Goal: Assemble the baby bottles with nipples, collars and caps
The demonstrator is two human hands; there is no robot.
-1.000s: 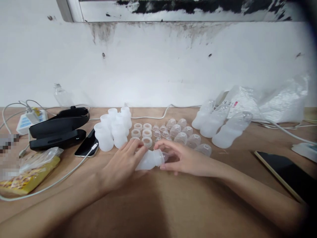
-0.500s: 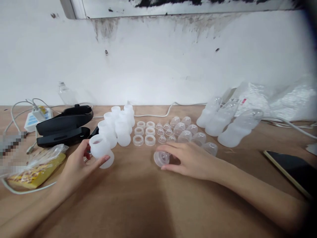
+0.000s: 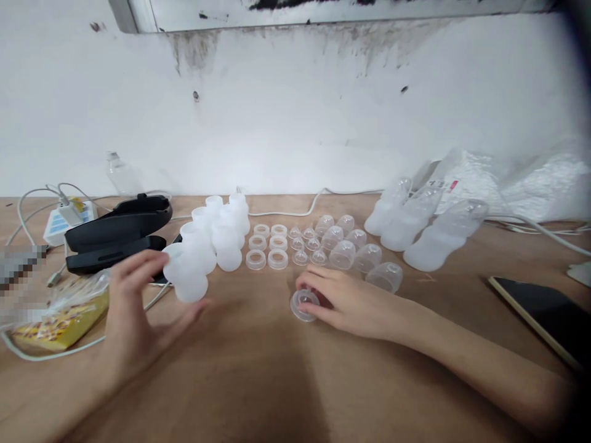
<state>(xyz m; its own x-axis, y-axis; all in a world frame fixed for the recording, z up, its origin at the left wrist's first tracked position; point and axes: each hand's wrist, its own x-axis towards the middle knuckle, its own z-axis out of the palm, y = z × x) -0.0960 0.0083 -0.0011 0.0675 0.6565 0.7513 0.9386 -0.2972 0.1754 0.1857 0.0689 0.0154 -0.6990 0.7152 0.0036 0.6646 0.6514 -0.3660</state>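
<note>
My left hand (image 3: 143, 307) is open at the nearest of several frosted white baby bottles (image 3: 188, 277). Its fingertips are by the bottle's left side and its thumb is spread below; whether they touch it I cannot tell. The bottle's upper part leans a little to the left. My right hand (image 3: 344, 301) pinches a clear bottle nipple in a collar ring (image 3: 303, 306), low over the table. Clear collar rings (image 3: 255, 259) lie in two columns beyond, beside small clear nipples (image 3: 318, 257) and clear dome caps (image 3: 342, 254).
Capped bottles (image 3: 427, 243) stand at the right, before white plastic bags (image 3: 475, 184). A phone (image 3: 540, 314) lies at the right edge. On the left are a black case (image 3: 117, 227), a yellow packet (image 3: 69, 320), a power strip (image 3: 69, 218) and cables.
My left hand has loosened from the front bottle, its fingers and thumb spreading. The nipple and ring in my right hand have tipped to face more upward.
</note>
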